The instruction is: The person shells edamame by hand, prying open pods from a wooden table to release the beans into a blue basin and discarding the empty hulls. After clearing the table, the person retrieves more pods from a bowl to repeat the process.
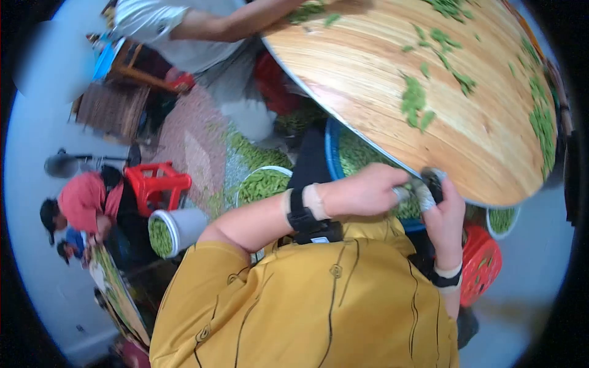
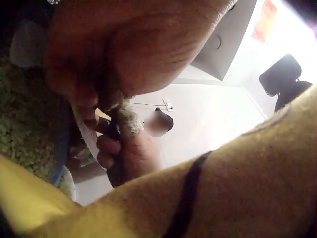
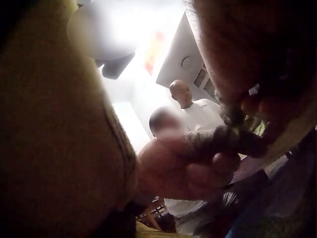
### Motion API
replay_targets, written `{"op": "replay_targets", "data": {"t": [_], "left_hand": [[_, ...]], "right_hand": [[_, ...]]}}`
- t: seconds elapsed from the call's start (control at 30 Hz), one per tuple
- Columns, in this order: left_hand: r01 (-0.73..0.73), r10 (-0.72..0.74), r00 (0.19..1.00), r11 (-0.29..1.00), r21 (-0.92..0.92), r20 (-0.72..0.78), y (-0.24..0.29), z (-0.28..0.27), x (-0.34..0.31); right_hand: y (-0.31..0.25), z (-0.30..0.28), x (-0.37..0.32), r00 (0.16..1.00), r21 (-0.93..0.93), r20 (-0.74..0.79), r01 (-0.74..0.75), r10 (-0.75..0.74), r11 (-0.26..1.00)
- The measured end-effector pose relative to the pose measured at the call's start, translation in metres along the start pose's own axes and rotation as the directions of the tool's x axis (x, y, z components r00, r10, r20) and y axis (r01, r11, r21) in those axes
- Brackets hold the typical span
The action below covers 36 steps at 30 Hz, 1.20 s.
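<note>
Just over the near edge of the round wooden table (image 1: 368,80), my two hands meet with curled, taped fingers. The left hand (image 1: 362,191) comes in from the left and the right hand (image 1: 445,211) from the right, their fingertips close together. A bit of yellow-green pod (image 3: 258,127) shows between the fingertips in the right wrist view, mostly hidden by them. Below the hands stands a blue tub (image 1: 333,147) of small green pieces. Green pods (image 1: 413,98) lie loose on the tabletop.
A white bucket (image 1: 270,168) of green pods stands left of the blue tub, another white bucket (image 1: 190,226) farther left. Red stools (image 1: 161,187) stand at left and right. Across the table a person in a pale shirt (image 1: 184,37) reaches over it. More people sit at far left.
</note>
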State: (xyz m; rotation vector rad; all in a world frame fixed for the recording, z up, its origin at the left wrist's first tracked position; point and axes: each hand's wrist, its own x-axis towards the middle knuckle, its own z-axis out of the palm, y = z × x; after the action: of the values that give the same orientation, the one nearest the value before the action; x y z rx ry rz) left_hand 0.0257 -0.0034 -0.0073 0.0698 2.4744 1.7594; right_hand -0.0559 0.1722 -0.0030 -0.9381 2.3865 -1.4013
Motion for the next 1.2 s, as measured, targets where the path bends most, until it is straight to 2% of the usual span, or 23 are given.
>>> {"op": "replay_targets", "data": {"t": [0.07,0.13,0.27,0.3,0.33,0.4,0.43,0.47,0.53,0.6,0.67,0.7,0.77,0.8,0.87,0.93,0.97,1.0,1.03,1.07,1.13,1.17,1.2], "left_hand": [[0.091,-0.089,0.995,0.994,-0.053,0.043,0.004,-0.003,0.002],[0.102,-0.102,0.995,0.988,-0.117,0.002,-0.002,-0.001,-0.001],[0.166,-0.166,0.986,0.977,-0.132,0.015,-0.004,-0.003,-0.004],[0.176,-0.180,0.984,0.950,-0.259,0.008,-0.001,-0.003,-0.005],[0.180,-0.194,0.981,0.907,-0.381,0.001,0.001,-0.004,-0.006],[0.164,-0.189,0.979,0.953,-0.254,-0.078,-0.001,-0.003,-0.008],[0.034,-0.043,0.976,0.998,-0.045,-0.214,-0.001,-0.002,-0.010],[-0.066,0.120,0.943,0.982,0.179,-0.309,-0.002,-0.002,-0.011],[-0.065,0.118,0.950,0.980,0.186,-0.289,0.000,-0.003,-0.011],[-0.187,0.248,0.953,0.933,0.308,-0.172,0.004,0.001,-0.010],[-0.216,0.260,0.956,0.936,0.277,-0.134,0.005,0.000,-0.011],[-0.257,0.277,0.958,0.943,0.210,-0.072,0.007,0.000,-0.011],[-0.307,0.305,0.952,0.947,0.092,0.039,0.011,-0.003,-0.011],[-0.321,0.317,0.947,0.943,0.084,0.054,0.013,-0.005,-0.012],[-0.295,0.315,0.948,0.920,-0.258,0.040,0.018,-0.003,-0.008],[-0.238,0.292,0.934,0.938,-0.253,0.205,0.011,-0.004,-0.003],[-0.119,0.211,0.951,0.923,-0.366,0.225,0.013,-0.007,-0.005],[0.014,0.122,0.957,0.886,-0.463,0.263,0.014,-0.009,-0.007],[0.013,0.160,0.935,0.877,-0.480,0.317,0.013,-0.011,-0.008],[0.126,0.088,0.934,0.826,-0.549,0.346,0.012,-0.015,-0.009],[0.347,-0.081,0.910,0.687,-0.638,0.408,0.008,-0.027,-0.016],[0.337,-0.160,0.918,0.798,-0.500,0.363,0.005,-0.036,-0.020],[0.328,-0.230,0.927,0.879,-0.345,0.295,0.002,-0.045,-0.027]], "right_hand": [[-0.015,-0.008,-0.001,0.926,0.195,0.139,-0.372,0.350,0.907],[-0.006,-0.008,-0.002,0.972,0.089,0.124,-0.213,0.201,0.973],[-0.003,-0.005,-0.001,0.968,0.209,0.120,-0.240,0.219,0.948],[-0.001,-0.005,-0.001,0.970,0.212,0.125,-0.230,0.207,0.950],[0.003,-0.003,-0.001,0.996,0.061,0.046,-0.074,0.071,0.995],[0.007,0.003,0.004,0.969,-0.259,-0.044,0.224,-0.244,0.939],[-0.010,0.002,0.002,0.991,-0.268,-0.043,0.114,-0.130,0.957],[-0.015,0.000,0.004,0.989,-0.257,-0.031,0.133,-0.145,0.957],[-0.018,-0.002,0.002,0.991,-0.142,0.096,0.106,-0.092,0.984],[-0.003,0.000,-0.002,0.983,-0.153,0.128,0.148,-0.128,0.977],[-0.008,-0.003,-0.002,0.931,0.230,0.295,-0.287,0.214,0.930],[-0.011,-0.005,-0.005,0.931,0.222,0.292,-0.288,0.218,0.932],[-0.015,-0.006,-0.009,0.860,0.475,0.403,-0.489,0.313,0.732],[-0.013,-0.006,-0.009,0.864,0.476,0.385,-0.487,0.324,0.733],[-0.011,-0.011,-0.008,0.785,0.570,0.537,-0.608,0.310,0.553],[-0.011,-0.011,-0.009,0.763,0.620,0.573,-0.642,0.300,0.450],[-0.020,-0.011,-0.004,0.722,0.580,0.583,-0.691,0.374,0.431],[-0.015,-0.011,-0.004,0.722,0.645,0.624,-0.692,0.300,0.323],[-0.015,-0.011,-0.006,0.730,0.625,0.589,-0.683,0.346,0.378],[-0.017,-0.012,-0.006,0.705,0.631,0.602,-0.708,0.375,0.317],[-0.015,-0.011,0.001,0.750,0.532,0.602,-0.633,0.273,0.563],[-0.009,-0.006,0.002,0.758,0.538,0.583,-0.631,0.294,0.559],[-0.002,0.000,0.003,0.901,0.309,0.402,-0.300,0.162,0.902]]}}
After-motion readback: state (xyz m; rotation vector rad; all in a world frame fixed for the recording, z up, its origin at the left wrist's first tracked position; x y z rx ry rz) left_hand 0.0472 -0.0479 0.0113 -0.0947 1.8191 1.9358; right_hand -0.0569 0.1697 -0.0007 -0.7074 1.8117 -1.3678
